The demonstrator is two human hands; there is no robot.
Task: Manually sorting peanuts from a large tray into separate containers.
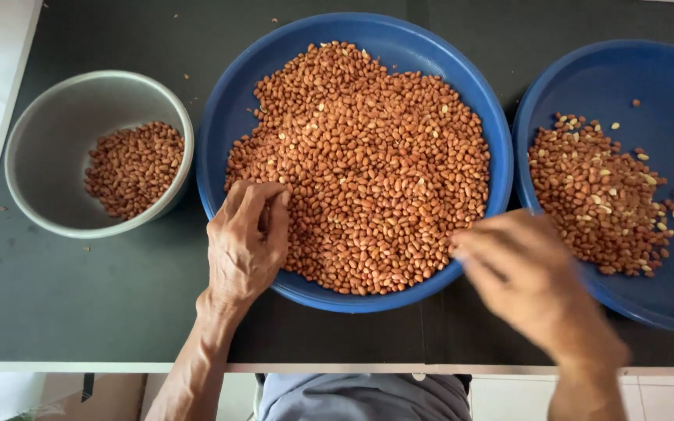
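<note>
Resting on a dark tabletop [79, 296], the curled left hand [247, 238] touches peanuts [368, 164]; the blurred right hand's [536, 281] grip is unclear.

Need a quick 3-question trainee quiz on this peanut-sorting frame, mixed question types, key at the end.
1. True or false: the left hand rests on the peanuts in the middle blue dish.
2. Which container holds the fewest peanuts? A) the grey metal bowl B) the middle blue dish C) the right blue dish
3. Fill in: the blurred right hand is at the middle dish's lower ____ rim.

Key: 1 true; 2 A; 3 right.
</note>
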